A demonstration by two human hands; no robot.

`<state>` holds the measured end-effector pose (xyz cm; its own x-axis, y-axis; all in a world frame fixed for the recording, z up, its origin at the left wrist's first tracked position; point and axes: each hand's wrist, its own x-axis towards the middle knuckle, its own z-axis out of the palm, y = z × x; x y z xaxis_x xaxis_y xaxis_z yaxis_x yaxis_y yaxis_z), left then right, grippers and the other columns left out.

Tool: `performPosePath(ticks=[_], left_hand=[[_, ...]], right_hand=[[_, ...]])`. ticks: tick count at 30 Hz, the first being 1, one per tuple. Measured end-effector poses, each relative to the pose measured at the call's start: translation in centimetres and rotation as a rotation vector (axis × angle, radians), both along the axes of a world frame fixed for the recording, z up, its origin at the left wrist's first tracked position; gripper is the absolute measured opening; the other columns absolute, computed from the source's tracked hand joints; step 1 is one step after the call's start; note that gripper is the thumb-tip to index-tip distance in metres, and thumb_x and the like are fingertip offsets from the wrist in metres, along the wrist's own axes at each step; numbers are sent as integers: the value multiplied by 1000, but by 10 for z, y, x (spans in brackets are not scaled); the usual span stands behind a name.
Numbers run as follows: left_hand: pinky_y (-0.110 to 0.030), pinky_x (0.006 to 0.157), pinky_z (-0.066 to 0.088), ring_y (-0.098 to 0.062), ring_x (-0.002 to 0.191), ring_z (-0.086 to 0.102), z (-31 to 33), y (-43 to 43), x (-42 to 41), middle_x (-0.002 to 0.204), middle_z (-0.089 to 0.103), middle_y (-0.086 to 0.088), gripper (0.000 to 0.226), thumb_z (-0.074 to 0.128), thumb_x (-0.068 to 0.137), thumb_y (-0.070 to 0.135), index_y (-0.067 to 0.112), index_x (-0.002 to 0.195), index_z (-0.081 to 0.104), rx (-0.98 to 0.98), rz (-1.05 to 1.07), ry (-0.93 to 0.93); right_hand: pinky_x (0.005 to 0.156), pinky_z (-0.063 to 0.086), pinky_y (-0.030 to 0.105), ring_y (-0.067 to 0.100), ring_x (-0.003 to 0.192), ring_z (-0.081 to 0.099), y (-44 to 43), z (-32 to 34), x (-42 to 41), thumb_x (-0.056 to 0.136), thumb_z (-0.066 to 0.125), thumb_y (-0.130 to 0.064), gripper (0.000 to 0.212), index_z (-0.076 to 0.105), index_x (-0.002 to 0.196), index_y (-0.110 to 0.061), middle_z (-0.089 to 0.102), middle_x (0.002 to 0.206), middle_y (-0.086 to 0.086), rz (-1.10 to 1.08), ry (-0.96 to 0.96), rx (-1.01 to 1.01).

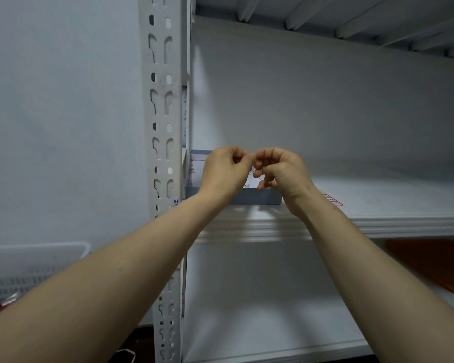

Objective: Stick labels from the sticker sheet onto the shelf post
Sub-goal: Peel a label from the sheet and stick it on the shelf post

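The white slotted shelf post point(163, 121) rises at centre left. Just right of it, a shallow grey box point(247, 198) sits on the middle shelf with a white sticker sheet point(194, 170) lying inside. My left hand point(224, 170) and my right hand point(279, 170) meet over the box, fingers curled, fingertips touching. They seem to pinch a small label between them; the label itself is too small to make out. A small blue-marked label point(175, 202) is stuck low on the post.
A red-printed label strip point(332, 199) lies on the middle shelf point(404, 205) right of the box. An orange flat item point(430, 265) rests on the lower shelf. A white perforated basket point(32, 268) stands at the lower left beside the wall.
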<state>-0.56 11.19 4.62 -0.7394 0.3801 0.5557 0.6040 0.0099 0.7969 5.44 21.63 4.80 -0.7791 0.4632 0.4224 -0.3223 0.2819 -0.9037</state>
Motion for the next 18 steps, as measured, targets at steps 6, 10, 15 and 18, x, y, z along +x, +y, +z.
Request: performPosePath(ticks=[6,10,15,18], left_hand=[[-28,60,37,-18,59,41,4,5,-5,65,51,-5,24,52,91,10,10,67,55,-38,-109,-267],[-21,47,30,-14,51,35,6,6,-8,60,46,-3,19,52,91,6,10,73,58,26,-219,-449],[-21,46,27,-13,48,32,8,7,-8,60,43,-2,18,53,91,20,11,75,57,53,-263,-554],[-21,46,28,-12,47,33,10,6,-8,58,43,0,33,54,92,37,14,69,54,65,-268,-583]], right_hand=[[44,47,18,12,63,54,10,0,-6,78,41,19,42,60,107,-4,56,80,3,-98,13,9],[58,49,18,9,69,60,12,0,-2,80,43,13,35,63,103,-5,63,79,0,-88,24,71],[67,47,19,11,78,62,12,1,-2,80,54,9,29,66,97,-10,67,85,3,-76,17,158],[69,49,17,6,77,63,12,1,-4,78,68,-2,18,68,89,-17,69,83,-1,-72,32,186]])
